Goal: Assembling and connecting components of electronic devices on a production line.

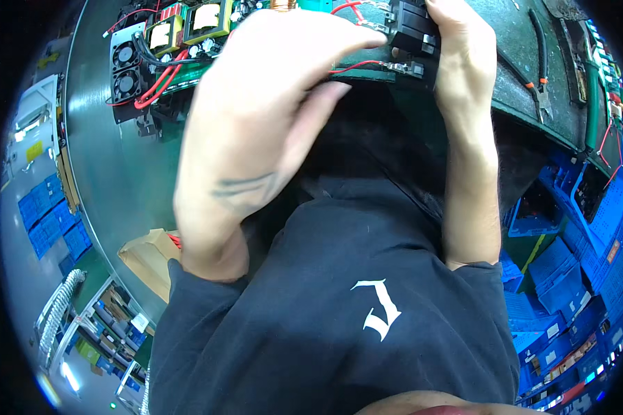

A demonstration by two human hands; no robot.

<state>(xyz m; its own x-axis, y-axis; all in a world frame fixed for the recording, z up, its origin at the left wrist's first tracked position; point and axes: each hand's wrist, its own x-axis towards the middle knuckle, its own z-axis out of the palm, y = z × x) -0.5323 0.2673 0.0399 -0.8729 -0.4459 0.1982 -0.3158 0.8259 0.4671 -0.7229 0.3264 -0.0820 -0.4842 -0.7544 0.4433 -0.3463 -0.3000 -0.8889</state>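
Toward one o'clock our right hand (pixel 464 55) lies against a black connector block (pixel 412 28); whether it grips, we cannot tell. Near twelve our blurred left hand (pixel 266 72) is partly open, thumb and forefinger parted. We see the circuit assembly (pixel 187 41) at eleven, pliers (pixel 542 87) on the table (pixel 513 41) at two.

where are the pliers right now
In the head view, the pliers lie at the upper right on the green workbench, to the right of the person's right hand, near the bench's front edge.
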